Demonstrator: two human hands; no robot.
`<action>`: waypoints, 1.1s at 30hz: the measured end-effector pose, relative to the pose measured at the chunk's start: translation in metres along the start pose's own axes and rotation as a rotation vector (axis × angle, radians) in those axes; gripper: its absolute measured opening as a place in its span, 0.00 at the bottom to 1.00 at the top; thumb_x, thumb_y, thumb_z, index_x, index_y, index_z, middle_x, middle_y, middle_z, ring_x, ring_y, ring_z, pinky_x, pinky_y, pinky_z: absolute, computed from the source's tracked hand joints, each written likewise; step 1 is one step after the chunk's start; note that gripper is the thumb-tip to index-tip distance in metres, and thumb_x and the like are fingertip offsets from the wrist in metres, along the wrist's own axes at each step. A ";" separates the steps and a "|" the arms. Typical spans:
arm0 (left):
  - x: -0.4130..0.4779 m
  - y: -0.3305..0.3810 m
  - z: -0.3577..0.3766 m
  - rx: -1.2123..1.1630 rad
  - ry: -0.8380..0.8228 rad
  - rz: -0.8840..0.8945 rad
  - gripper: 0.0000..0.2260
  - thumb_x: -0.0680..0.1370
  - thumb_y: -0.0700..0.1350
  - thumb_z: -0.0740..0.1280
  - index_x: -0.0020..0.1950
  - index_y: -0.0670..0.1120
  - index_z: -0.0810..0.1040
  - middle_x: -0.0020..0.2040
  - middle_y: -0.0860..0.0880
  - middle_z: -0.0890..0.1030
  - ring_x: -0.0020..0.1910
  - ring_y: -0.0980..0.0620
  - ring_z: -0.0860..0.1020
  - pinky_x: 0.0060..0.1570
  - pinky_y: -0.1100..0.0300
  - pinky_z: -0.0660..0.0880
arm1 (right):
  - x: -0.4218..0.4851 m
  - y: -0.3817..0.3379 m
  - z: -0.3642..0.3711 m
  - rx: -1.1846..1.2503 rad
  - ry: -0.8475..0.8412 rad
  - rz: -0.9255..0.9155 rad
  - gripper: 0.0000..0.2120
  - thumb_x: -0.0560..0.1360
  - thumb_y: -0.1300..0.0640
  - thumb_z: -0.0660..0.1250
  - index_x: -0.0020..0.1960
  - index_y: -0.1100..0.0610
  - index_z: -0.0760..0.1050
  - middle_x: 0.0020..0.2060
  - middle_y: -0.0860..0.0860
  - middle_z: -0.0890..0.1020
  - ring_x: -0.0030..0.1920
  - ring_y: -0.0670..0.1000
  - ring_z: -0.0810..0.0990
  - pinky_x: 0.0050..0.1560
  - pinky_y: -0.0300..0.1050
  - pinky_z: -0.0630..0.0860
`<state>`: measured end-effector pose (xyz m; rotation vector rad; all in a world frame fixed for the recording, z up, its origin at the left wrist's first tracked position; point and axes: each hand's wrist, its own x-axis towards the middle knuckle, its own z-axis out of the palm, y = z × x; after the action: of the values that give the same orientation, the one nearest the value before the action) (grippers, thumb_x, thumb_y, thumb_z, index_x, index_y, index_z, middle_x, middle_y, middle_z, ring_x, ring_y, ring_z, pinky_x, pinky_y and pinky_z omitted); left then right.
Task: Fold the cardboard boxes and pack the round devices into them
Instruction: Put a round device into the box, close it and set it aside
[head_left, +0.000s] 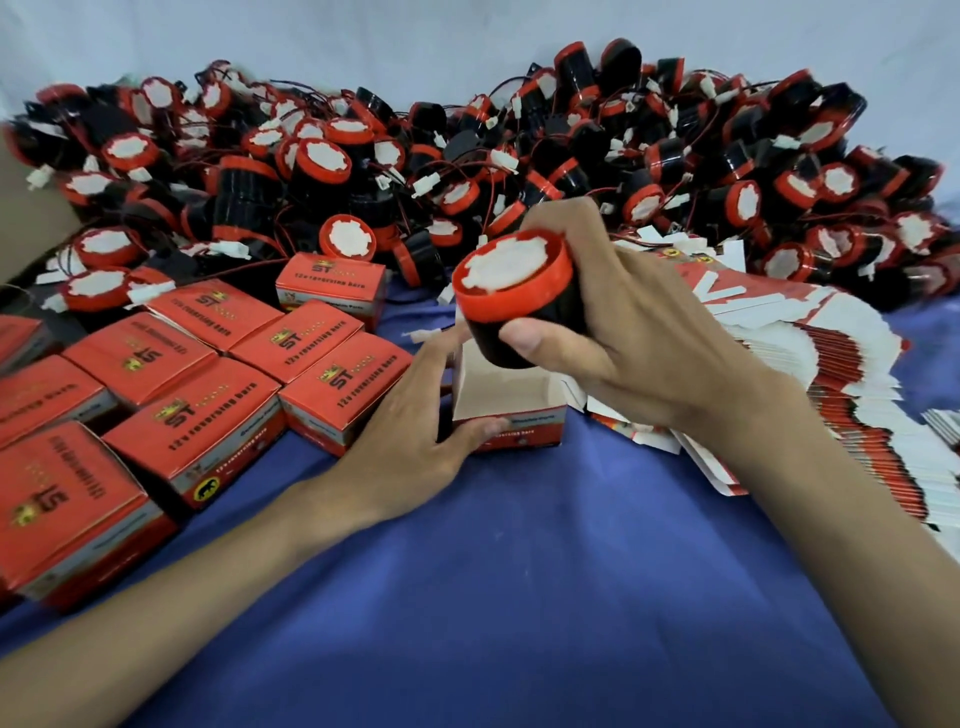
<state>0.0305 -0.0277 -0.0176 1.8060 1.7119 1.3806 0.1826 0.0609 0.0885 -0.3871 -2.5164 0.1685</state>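
R grip (639, 338): device (511, 293); L grip (415, 410): box (527, 428)

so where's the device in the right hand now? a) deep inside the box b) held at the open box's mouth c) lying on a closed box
b: the right hand grips the round device tilted over the open box, which the left hand steadies.

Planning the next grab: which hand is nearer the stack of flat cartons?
Right. The right hand, gripping a round device, is beside the stack; the left hand holds the open box farther away.
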 end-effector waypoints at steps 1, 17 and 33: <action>0.000 0.002 0.000 -0.039 -0.007 -0.015 0.27 0.74 0.51 0.70 0.67 0.60 0.60 0.64 0.64 0.69 0.62 0.73 0.68 0.54 0.79 0.65 | 0.000 0.003 0.004 0.061 -0.051 0.008 0.31 0.74 0.35 0.55 0.64 0.59 0.65 0.47 0.50 0.77 0.43 0.51 0.75 0.41 0.46 0.70; 0.000 -0.002 -0.001 -0.197 -0.025 -0.077 0.27 0.69 0.48 0.77 0.58 0.57 0.62 0.61 0.61 0.71 0.62 0.69 0.70 0.54 0.76 0.67 | -0.002 0.026 0.011 -0.239 -0.345 -0.003 0.16 0.82 0.48 0.51 0.64 0.50 0.71 0.56 0.48 0.80 0.48 0.55 0.78 0.41 0.51 0.72; 0.000 0.000 -0.002 -0.150 -0.024 -0.086 0.25 0.70 0.54 0.74 0.59 0.59 0.62 0.62 0.59 0.73 0.64 0.65 0.70 0.55 0.73 0.69 | -0.001 0.015 0.009 -0.201 -0.442 0.097 0.26 0.65 0.33 0.68 0.56 0.48 0.75 0.52 0.44 0.72 0.46 0.48 0.73 0.40 0.43 0.67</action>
<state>0.0294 -0.0283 -0.0164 1.6427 1.6081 1.4052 0.1823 0.0746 0.0778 -0.6088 -2.9638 0.0399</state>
